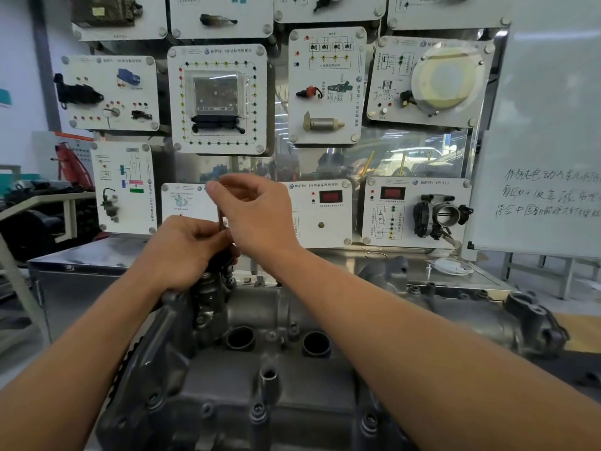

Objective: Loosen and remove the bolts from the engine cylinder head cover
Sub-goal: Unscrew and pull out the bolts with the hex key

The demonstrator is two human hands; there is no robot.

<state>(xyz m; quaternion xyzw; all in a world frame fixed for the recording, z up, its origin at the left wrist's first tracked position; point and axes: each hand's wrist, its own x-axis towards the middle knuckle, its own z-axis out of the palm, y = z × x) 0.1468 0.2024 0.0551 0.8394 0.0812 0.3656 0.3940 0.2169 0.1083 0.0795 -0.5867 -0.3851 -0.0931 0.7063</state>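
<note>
The grey metal cylinder head cover fills the lower middle, with two round plug wells and several bolts standing along its near edge. At its far left end, a thin dark tool shaft stands upright. My left hand is closed around the shaft's lower part, just above a dark fitting on the cover. My right hand pinches the shaft's top end between thumb and fingers. The shaft's tip is hidden behind my left hand.
A steel bench stands behind the engine, backed by a wall of white training panels with sensors and a throttle body. A whiteboard stands at the right. A metal bracket juts from the engine's right end.
</note>
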